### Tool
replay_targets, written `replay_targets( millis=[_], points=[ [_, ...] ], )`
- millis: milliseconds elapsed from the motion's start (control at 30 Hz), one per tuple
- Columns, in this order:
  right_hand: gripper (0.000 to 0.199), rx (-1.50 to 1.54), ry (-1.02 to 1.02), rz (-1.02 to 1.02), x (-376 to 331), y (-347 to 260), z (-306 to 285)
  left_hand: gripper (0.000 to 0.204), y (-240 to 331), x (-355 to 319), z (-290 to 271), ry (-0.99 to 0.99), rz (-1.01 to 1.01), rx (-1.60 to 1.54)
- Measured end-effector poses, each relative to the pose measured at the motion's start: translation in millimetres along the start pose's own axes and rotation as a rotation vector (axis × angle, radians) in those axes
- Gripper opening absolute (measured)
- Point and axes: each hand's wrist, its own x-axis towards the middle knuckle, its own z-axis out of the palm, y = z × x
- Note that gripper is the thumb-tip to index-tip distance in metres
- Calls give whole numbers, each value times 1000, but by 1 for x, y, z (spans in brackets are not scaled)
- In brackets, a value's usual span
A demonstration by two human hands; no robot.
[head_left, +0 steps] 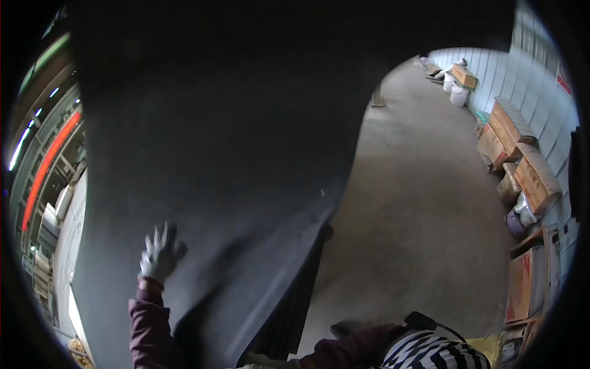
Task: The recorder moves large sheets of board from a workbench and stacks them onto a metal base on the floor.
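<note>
A large, smooth black sheet (227, 147) fills most of the head view, its lower part bent in a fold. My left hand (161, 255), in a pale grey glove, lies against the sheet with its fingers spread. At the lower edge of the picture, my right hand (270, 361), also gloved, is beside the sheet's bottom right edge. Its fingers are hidden or cut off, so I cannot make out its grip. Dark, ribbed-looking material (301, 307) shows beneath the sheet's right edge.
Grey concrete floor (418, 215) stretches along the right. Wooden boxes (538, 178) and white buckets (458, 95) line the pale corrugated wall (491, 67). A wooden rack (527, 283) stands at the near right. Shelving with a red strip (46, 169) runs along the left.
</note>
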Motion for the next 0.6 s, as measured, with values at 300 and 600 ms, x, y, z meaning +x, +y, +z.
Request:
replay_targets(
  millis=[300, 600],
  points=[
    [38, 264, 1186, -673, -85, -98, -290, 59, 81, 58, 82, -371, -400, -191],
    [57, -325, 1036, -351, -60, -251, -402, 44, 109, 198, 115, -478, -1060, -92]
  ],
)
